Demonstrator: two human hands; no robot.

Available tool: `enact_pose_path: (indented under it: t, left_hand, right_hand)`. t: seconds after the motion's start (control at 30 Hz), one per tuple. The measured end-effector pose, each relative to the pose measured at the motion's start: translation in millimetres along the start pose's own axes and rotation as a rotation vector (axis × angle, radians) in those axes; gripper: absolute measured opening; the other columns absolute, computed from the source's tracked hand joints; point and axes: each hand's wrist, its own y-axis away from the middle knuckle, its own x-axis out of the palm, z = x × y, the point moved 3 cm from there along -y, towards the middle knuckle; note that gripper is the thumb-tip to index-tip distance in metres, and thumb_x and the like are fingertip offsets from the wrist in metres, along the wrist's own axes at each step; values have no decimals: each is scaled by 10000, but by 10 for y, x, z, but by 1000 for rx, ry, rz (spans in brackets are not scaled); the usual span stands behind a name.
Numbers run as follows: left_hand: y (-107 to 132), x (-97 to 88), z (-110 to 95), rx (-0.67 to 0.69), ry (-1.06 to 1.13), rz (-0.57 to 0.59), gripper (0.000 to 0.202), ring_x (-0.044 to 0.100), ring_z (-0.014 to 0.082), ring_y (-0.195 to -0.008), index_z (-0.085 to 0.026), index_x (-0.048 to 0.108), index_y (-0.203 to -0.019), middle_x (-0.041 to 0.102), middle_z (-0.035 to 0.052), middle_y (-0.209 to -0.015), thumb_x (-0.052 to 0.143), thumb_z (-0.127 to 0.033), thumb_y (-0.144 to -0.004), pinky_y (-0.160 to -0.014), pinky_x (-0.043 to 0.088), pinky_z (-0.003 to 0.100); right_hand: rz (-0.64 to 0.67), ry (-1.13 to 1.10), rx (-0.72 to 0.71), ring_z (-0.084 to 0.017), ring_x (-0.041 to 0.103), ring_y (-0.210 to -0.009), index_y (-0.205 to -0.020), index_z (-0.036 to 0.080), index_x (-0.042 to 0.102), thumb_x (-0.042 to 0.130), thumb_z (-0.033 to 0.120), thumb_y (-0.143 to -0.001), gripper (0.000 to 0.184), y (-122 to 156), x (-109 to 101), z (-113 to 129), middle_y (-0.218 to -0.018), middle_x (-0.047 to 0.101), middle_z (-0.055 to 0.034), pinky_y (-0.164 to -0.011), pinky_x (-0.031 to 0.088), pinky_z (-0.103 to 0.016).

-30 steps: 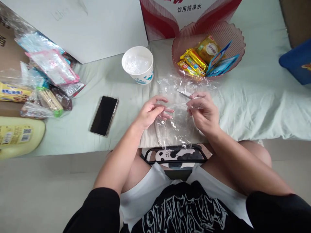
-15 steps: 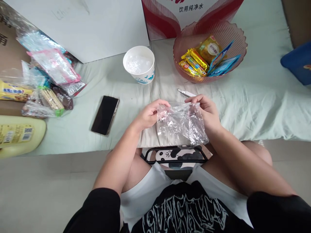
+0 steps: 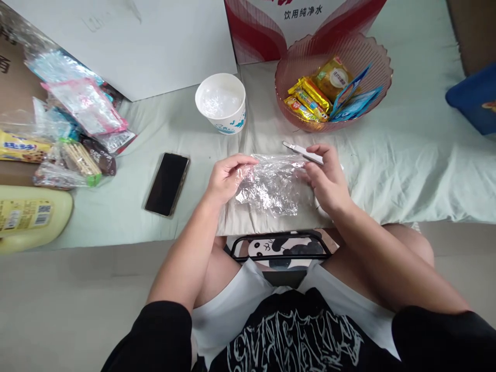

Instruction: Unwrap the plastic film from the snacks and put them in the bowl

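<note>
Holding crumpled clear plastic (image 3: 271, 188) at the centre of the frame, pinched at the left edge by the left hand (image 3: 225, 178) and nipped near the right edge by the right hand (image 3: 329, 181), with index finger raised. Seen just beyond, partly hidden by the right hand: a white knife (image 3: 304, 151). At upper centre, a paper cup (image 3: 232, 121) holding shiny film (image 3: 219, 101); at upper right, a pink bowl (image 3: 302, 57) of wrapped snacks (image 3: 310, 95). Apparently midway through handling: stretched between both hands, not yet set down. Impossible to tell the amount left.
</note>
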Motion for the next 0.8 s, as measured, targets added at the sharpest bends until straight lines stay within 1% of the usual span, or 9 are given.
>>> enact_pose_path:
  t: [0.07, 0.13, 0.2, 0.3, 0.43, 0.53, 0.6, 0.7, 0.8]
  left_hand:
    - [-1, -4, 19, 15, 10, -2, 205, 700, 154, -844, -251, 818, -934, 764, 40, -937, 758, -433, -861, -764, 582, 283]
    - [1, 7, 29, 16, 31, 7, 193, 694, 152, -872, -251, 813, -963, 752, 40, -966, 767, -406, -858, -787, 589, 286]
    - [6, 28, 28, -7, 49, 18, 216, 688, 153, -879, -239, 802, -972, 739, 42, -984, 793, -403, -832, -802, 602, 299]
    - [16, 61, 21, -75, 94, 26, 271, 679, 137, -801, -225, 773, -968, 703, 26, -954, 836, -415, -785, -796, 625, 323]
    - [18, 67, 31, -138, 151, 29, 331, 662, 121, -719, -237, 724, -974, 644, 1, -923, 860, -435, -746, -718, 624, 310]
    - [5, 41, 36, -137, 166, 3, 322, 635, 126, -745, -241, 697, -957, 640, 10, -948, 848, -438, -752, -718, 620, 309]
    - [-6, 34, 28, -147, 183, -8, 275, 622, 129, -750, -233, 685, -930, 639, 15, -942, 830, -392, -759, -724, 620, 315]
    - [-20, 59, 6, -217, 261, 19, 168, 641, 147, -742, -202, 676, -846, 643, 34, -895, 719, -358, -799, -692, 614, 321]
    - [-27, 86, -21, -272, 308, 12, 193, 629, 136, -685, -187, 654, -779, 639, 36, -848, 660, -378, -807, -656, 604, 307]
  right_hand:
    - [20, 81, -56, -160, 634, -944, -1203, 292, 494, 725, 440, -865, 435, 20, 22, 13, -1080, 567, -34, -827, 581, -322]
    - [70, 133, -78, -163, 630, -906, -1216, 275, 480, 735, 419, -848, 470, 19, 55, 11, -948, 561, -4, -860, 563, -347]
    - [112, 151, -76, -161, 622, -856, -1225, 267, 468, 723, 387, -840, 477, 6, 83, 7, -875, 568, 19, -863, 542, -362]
    - [97, 138, -77, -147, 601, -784, -1188, 264, 484, 686, 317, -826, 418, -17, 89, 23, -835, 572, 27, -777, 515, -338]
    - [57, 134, -85, -134, 556, -709, -1130, 268, 518, 632, 269, -835, 316, -36, 58, 60, -801, 519, 26, -657, 476, -306]
    - [37, 118, -67, -128, 569, -686, -1108, 278, 516, 604, 243, -851, 274, -39, 40, 69, -806, 486, 25, -665, 503, -312]
    - [40, 94, -54, -127, 602, -686, -1101, 280, 511, 596, 232, -856, 263, -36, 43, 69, -811, 479, 28, -692, 528, -319]
    - [52, 81, -69, -131, 624, -697, -1091, 272, 513, 598, 221, -855, 256, -25, 57, 76, -791, 470, 36, -726, 551, -327]
    - [30, 114, -99, -132, 604, -728, -1066, 264, 526, 625, 221, -851, 240, -21, 51, 65, -801, 479, 30, -736, 555, -321]
